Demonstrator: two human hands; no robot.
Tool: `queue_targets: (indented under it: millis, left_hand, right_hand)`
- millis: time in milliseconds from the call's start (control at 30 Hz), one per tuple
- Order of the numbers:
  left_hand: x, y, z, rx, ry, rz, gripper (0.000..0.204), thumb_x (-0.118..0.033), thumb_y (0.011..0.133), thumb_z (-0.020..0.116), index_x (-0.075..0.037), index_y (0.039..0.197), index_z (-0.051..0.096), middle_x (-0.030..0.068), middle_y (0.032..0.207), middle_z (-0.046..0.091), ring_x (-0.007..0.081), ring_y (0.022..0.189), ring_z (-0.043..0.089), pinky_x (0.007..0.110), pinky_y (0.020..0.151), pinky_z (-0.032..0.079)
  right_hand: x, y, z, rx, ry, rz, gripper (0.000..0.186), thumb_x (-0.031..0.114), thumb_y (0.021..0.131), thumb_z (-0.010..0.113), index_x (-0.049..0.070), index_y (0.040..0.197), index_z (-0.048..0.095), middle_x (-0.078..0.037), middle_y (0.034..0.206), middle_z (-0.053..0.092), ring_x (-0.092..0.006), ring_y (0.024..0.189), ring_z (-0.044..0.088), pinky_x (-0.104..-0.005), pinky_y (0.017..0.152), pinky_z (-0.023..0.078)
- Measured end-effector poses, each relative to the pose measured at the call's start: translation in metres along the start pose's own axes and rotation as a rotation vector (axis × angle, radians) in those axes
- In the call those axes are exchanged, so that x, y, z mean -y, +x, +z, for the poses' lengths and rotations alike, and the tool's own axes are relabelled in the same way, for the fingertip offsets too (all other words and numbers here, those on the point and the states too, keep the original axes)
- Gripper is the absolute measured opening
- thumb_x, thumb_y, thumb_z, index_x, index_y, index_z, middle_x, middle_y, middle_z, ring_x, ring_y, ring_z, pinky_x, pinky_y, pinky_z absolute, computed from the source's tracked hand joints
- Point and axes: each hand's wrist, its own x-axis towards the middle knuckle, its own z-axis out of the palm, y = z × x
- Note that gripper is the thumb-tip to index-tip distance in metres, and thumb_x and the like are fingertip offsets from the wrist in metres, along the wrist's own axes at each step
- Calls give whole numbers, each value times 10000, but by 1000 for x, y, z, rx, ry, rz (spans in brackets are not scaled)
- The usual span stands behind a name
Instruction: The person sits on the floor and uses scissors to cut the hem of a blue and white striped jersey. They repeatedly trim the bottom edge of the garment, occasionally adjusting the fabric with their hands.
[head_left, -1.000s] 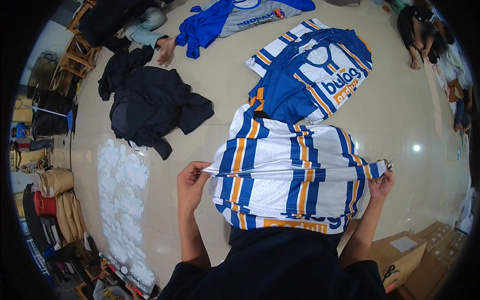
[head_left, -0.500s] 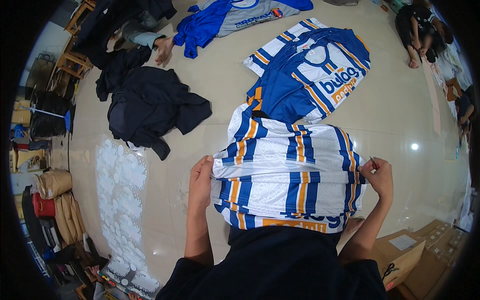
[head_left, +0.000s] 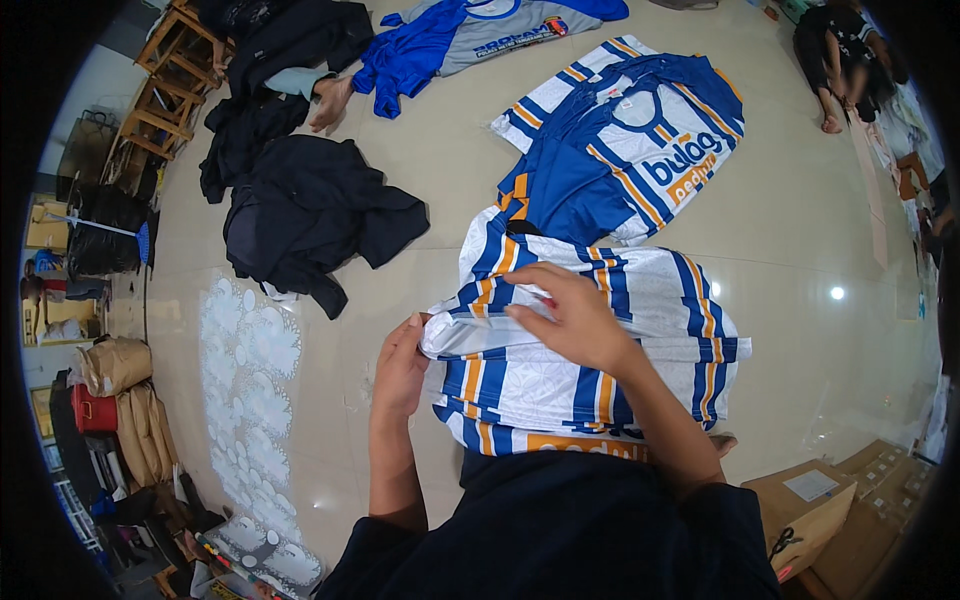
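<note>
Left hand point(head_left: 402, 365) pinches the striped jersey's point(head_left: 525, 390) left edge, right hand point(head_left: 578, 315) over its left half

The white, blue and orange jersey lies directly ahead of the person's waist, above the near part of the tiled floor point(head_left: 830, 360) (the cloth hides whatever props it up). Its body spreads to the right of the left hand and passes beneath the right.

The left hand is the nearer one to the gathered left edge: its thumb and fingers are clamped on the fabric there. The right hand reaches across from the right, thumb and forefinger parted, beside the pale folded strip that runs rightward from the left hand. Whether its fingertips touch the cloth is unclear, as is the small reddish item point(head_left: 549, 302) at its palm. The two hands are near each other but not joined.

As spread, the jersey is wider side to side than near to far, so its long axis runs across the body. The stripes run the other way, pointing from the waist toward the floor's far edge and the loose blue-and-white jerseys point(head_left: 640, 150). The orange printed panel point(head_left: 575, 443) sits at the near end; the neckline cannot be made out.
</note>
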Motion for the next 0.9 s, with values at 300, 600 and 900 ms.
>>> queue_targets:
  millis: [300,600,900]
  left_hand:
    - [-8,-7,6,91,97,10,217,-229,1071,660,-23,1129,694,21,1003,710,90,904,623,247,873,491]
    - [-9,-29,-24,111,741,94,139,-69,912,734,-28,1009,643,37,850,629,82,863,595,278,782,498]
    - [-40,36,0,-134,935,309,341,-314,1057,675,15,970,649,97,836,697,139,780,634,320,720,501]
  right_hand:
    - [4,15,52,205,455,192,347,188,973,785,4,1259,714,-110,1057,752,-163,931,678,-294,769,538]
    - [-15,6,27,28,178,11,104,103,911,787,26,967,744,-113,955,729,-248,878,696,-352,767,536]
    - [-92,59,30,-288,-130,209,384,193,935,768,38,1275,680,-186,1219,680,-405,1095,690,-480,932,563]
